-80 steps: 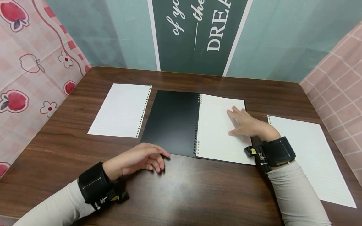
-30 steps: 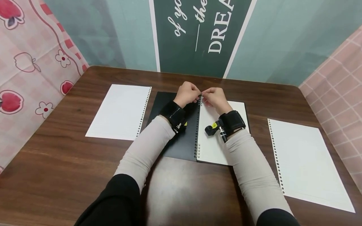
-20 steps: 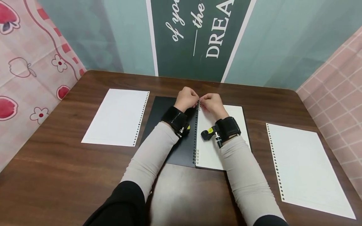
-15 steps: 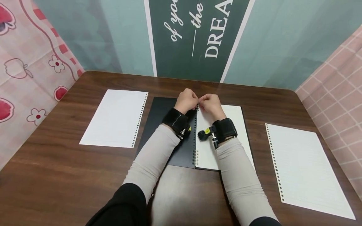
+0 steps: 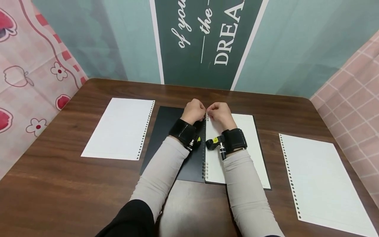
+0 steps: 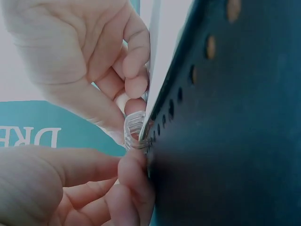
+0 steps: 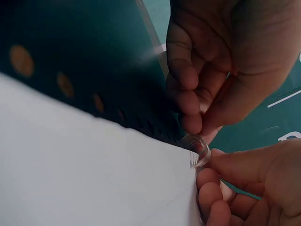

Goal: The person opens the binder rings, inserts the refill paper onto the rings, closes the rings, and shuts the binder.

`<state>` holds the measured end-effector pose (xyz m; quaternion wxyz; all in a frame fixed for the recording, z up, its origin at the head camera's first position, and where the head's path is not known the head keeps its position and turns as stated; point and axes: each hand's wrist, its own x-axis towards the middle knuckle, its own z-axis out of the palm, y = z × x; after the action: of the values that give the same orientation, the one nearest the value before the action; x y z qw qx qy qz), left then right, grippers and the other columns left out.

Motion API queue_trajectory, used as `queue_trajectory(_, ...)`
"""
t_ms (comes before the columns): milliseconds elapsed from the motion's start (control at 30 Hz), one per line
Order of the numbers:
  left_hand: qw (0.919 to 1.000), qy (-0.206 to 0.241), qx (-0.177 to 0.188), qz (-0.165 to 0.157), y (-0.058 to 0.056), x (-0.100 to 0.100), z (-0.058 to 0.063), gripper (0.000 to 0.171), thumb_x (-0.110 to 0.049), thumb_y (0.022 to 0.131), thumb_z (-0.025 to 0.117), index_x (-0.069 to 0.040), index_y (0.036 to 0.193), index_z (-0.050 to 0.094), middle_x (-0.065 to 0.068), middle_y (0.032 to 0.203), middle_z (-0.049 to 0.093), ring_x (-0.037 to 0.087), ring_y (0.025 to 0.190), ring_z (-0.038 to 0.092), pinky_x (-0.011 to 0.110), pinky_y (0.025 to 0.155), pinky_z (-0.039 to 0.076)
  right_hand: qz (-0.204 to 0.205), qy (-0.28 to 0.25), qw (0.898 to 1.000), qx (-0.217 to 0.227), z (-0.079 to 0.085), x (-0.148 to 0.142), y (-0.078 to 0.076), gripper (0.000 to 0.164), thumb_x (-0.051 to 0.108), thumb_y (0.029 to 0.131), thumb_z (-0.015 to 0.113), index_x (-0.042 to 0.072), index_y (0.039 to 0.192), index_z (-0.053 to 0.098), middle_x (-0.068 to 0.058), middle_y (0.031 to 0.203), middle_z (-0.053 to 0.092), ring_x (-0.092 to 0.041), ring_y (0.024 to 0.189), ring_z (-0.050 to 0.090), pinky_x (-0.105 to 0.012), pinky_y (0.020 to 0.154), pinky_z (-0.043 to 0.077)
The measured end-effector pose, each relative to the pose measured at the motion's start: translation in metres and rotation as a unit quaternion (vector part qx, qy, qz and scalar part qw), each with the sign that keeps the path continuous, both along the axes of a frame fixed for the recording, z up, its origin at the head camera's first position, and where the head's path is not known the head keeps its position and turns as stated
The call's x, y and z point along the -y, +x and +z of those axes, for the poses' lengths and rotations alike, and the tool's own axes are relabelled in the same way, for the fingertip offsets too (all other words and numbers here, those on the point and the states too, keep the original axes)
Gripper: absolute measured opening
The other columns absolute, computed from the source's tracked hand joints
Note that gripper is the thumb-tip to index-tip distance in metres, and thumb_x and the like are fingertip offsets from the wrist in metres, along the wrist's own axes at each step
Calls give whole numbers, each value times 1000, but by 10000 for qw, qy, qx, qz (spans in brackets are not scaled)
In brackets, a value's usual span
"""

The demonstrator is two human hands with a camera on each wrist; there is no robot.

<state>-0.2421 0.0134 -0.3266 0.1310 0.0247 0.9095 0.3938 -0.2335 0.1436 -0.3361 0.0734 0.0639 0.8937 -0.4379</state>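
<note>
The open notebook (image 5: pixel 251 144) lies mid-table, its far end near the table's (image 5: pixel 59 197) far edge. There, at the spine, the left hand (image 5: pixel 193 111) and right hand (image 5: pixel 220 115) both pinch clear rings (image 6: pixel 135 121) between thumb and fingers. One loose sheet (image 5: pixel 118 128) lies toward the far left corner, a second sheet (image 5: pixel 322 181) near the right edge.

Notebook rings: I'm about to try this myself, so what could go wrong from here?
The left hand and right hand pinch close together at the clear rings, so a slip might pull one out of its hole. The black cover has no rings through its middle holes, so it could shift out of line with the pages.
</note>
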Motion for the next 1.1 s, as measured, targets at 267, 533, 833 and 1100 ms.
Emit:
queue_trajectory(267, 9999, 8, -89, -54, -1, 2, -1, 26, -11, 98, 55, -7, 76, 70, 0, 55, 55, 13, 53, 56, 25, 50, 40, 51, 132, 9999, -31, 2, 2, -2, 17, 14, 100, 58, 1, 101, 69, -1, 73, 56, -13, 65, 50, -23, 60, 40)
queue_trajectory(533, 9998, 43, -183, -52, 1, 3, -3, 19, -11, 97, 56, -7, 88, 72, -1, 62, 58, 11, 56, 58, 22, 53, 42, -32, 200, 9998, 74, 1, 4, -1, 16, 12, 100, 56, 2, 102, 68, -3, 77, 57, -14, 68, 51, -23, 60, 40)
queue_trajectory(833, 9995, 3, -292, -155, 3, 3, 2, 17, -10, 95, 57, -6, 85, 71, 2, 60, 59, 14, 58, 61, 24, 55, 45, -132, 613, 9980, -3, 5, 7, -1, 15, 13, 99, 56, 3, 101, 67, -10, 93, 60, -22, 80, 54, -26, 66, 40)
queue_trajectory(1100, 9994, -88, -262, -199, 3, 5, -1, 11, -10, 95, 58, -6, 94, 69, 3, 66, 60, 14, 59, 62, 24, 55, 45, -131, 746, 9971, 67, 2, 9, -2, 14, 14, 99, 56, 3, 99, 65, -11, 91, 60, -22, 78, 54, -26, 67, 39)
